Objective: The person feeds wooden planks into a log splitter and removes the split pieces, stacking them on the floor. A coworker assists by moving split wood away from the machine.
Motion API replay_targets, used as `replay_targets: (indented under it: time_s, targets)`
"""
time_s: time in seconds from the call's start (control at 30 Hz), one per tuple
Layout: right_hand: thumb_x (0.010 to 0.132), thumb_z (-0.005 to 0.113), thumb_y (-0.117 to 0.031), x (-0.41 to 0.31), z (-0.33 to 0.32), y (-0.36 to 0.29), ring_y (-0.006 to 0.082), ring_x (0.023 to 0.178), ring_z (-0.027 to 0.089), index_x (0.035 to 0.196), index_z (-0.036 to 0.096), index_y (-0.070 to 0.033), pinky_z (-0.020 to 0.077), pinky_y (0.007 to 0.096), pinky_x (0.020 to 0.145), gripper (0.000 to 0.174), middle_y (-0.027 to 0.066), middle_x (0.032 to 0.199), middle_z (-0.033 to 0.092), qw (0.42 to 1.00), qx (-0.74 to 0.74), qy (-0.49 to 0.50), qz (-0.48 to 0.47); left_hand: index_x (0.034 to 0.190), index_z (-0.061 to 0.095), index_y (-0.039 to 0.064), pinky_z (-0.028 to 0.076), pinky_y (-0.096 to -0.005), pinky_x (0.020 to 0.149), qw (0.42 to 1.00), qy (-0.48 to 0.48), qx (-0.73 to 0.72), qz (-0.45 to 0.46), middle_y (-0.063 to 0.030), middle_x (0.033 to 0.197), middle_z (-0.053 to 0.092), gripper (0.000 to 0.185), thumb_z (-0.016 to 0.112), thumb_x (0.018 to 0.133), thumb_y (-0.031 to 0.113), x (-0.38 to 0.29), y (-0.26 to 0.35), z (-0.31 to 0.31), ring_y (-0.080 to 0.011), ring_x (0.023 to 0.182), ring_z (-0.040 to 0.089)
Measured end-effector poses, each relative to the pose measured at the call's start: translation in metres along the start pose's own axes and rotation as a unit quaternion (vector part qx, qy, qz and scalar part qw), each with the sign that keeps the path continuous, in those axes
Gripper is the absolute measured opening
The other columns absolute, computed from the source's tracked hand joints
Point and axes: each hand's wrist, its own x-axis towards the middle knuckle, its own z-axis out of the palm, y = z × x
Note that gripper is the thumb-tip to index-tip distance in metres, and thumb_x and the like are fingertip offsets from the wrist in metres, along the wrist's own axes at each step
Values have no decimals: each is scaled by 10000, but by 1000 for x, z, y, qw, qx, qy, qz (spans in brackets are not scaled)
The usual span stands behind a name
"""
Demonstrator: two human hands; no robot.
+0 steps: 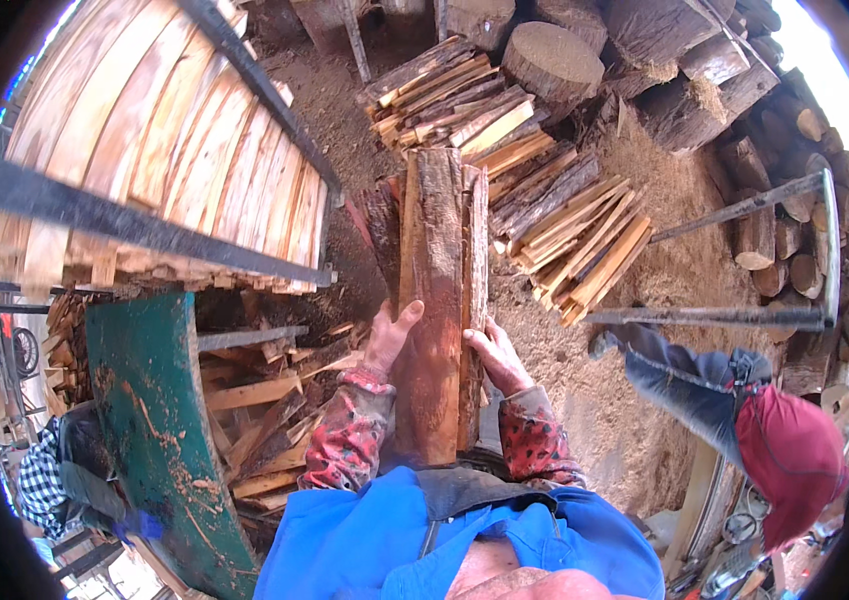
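Upright in front of my blue jacket [342, 532] is a bundle of rough wood slabs [432, 300] with brown bark on the front piece. My left hand [388, 336] presses against the left side, its thumb lying near the front slab's edge. On the right, my right hand [498, 356] grips a narrower bark-edged slab [475, 247], with its fingers mostly hidden behind the wood. Another dark bark piece [381, 236] leans out at the left of the bundle. Both forearms wear red patterned sleeves.
Rows of split sticks [574, 240] lie beyond on sawdust-covered ground. A metal rack [147, 229] packed with boards stands upper left, above a green sheet [147, 420] and loose wood [274, 450]. People bend at right [784, 450] and left [49, 472]. Logs [784, 255] are stacked right.
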Motion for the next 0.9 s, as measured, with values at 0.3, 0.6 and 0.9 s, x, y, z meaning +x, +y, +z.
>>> replay_targets:
  time_s: [0.3, 0.6, 0.9]
  targets:
    - [874, 633, -297, 99, -116, -46, 304, 1217, 528, 1482, 287, 7, 444, 446, 1040, 763, 227, 1385, 478, 993, 9, 105, 44, 1321, 530, -47, 432, -339, 997, 996, -16, 44, -70, -138, 1245, 619, 685, 706, 895, 459, 140, 53, 109, -214, 1125, 568]
    - [910, 608, -217, 167, -163, -93, 334, 1222, 541, 1533, 190, 34, 502, 452, 994, 792, 248, 1438, 440, 969, 125, 204, 66, 1294, 532, -30, 487, -304, 905, 988, -92, 39, -116, -92, 1168, 632, 646, 719, 896, 442, 271, 31, 159, -162, 1026, 593]
    - [899, 523, -286, 275, -209, -40, 214, 953, 583, 1264, 505, 40, 496, 328, 830, 489, 125, 1071, 588, 894, 264, 363, 8, 1353, 511, -49, 442, -374, 1057, 946, -266, 143, -115, -176, 1310, 607, 782, 771, 822, 464, 431, 23, 215, -261, 1217, 574]
